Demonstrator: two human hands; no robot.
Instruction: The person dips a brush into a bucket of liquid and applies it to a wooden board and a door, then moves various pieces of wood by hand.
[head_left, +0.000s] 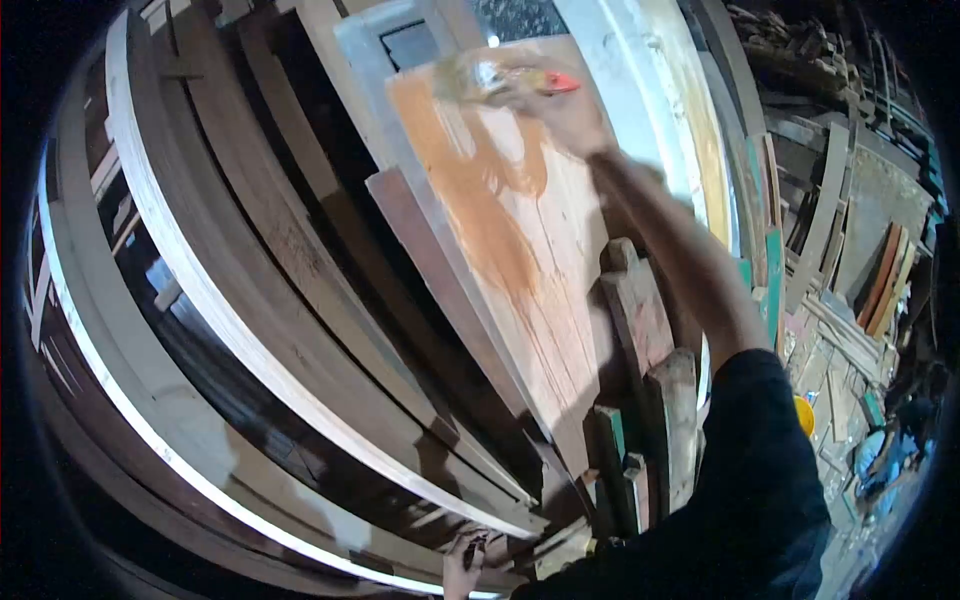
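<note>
Timber (270,235) is crowding board (550,270); right hand (575,118) is gripping brush (495,80), excess coating (490,235) maybe risking runs; left hand (458,575), grip unclear.

The right hand (575,122) gripped a red-handled brush (492,79) at the far end of a pale board (562,320), partly coated orange-brown. The left hand (459,574) was near, beside long planks (225,250) on the left.

Right hand (577,112) and brush (497,78) up at the top of the board (520,250) are just a blur from here. Left hand (459,572), below the board, gets chopped by the bottom edge; the dark thing (476,548) there's too tiny to call. Yellow thing (805,415) right of the board's partly behind the sleeve (765,450).
</note>
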